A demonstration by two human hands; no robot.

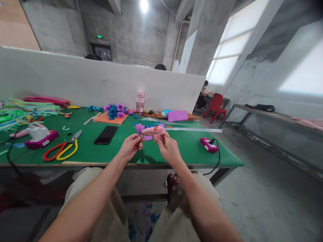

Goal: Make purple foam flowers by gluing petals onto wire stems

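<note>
Two hands working a pink glue gun and a purple flower piece above a green surface.

The right hand (168, 145) is closed round the pink glue gun (154, 131), largely hiding its body; a clear glue stick (191, 129) juts rightward from it. The left hand (131, 145) pinches a small purple flower piece (139, 128) at the gun's tip; its shape is hard to make out. On the green surface (106, 151) lie one black phone (106, 135), one pair of scissors (63, 148) and one pink bottle (140, 101).
</note>
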